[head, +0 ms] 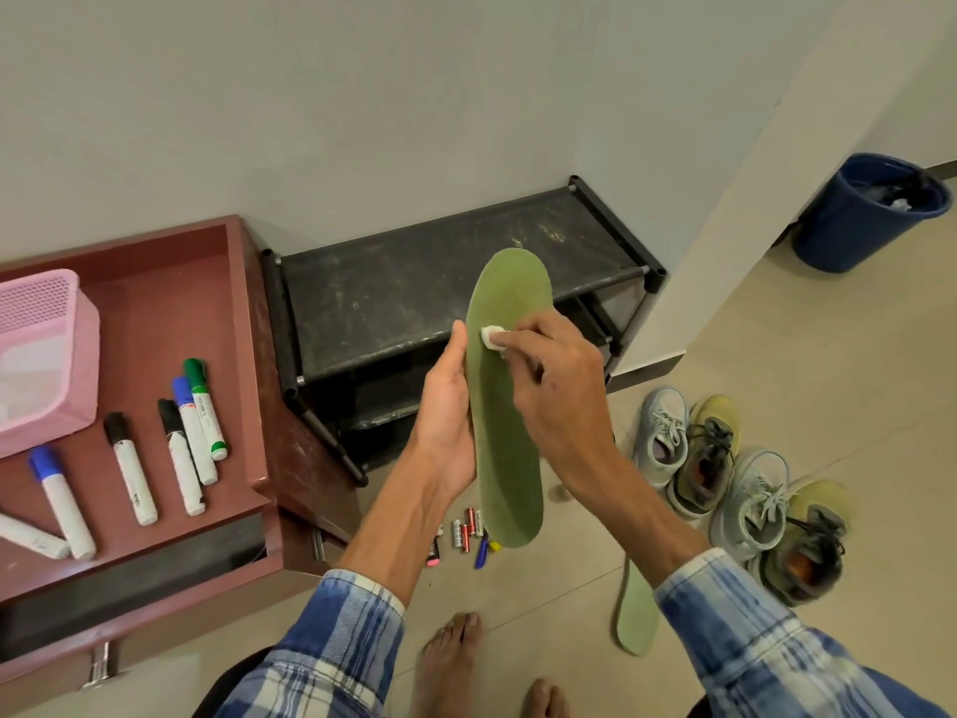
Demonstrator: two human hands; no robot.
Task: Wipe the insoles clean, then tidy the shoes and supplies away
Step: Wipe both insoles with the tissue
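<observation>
1. A tiled floor [828, 406] and black shoe rack [440, 282] are seen.
2. At centre, a green insole [505, 432] is gripped by the left hand [448, 406].
3. A white wipe [492, 336] is pinched against it by the right hand [559, 386].

Green insole [505, 432], white wipe [491, 337], blue/white plaid sleeves [735, 614], pink basket [46, 355], blue bin [854, 225], black rack [440, 282], grey & olive shoes [725, 484].

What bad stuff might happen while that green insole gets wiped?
The left hand grips the insole along one edge, so the right hand pressing the white wipe might knock it loose. The batteries lie on the floor near the bare foot; a step might land on them.
</observation>
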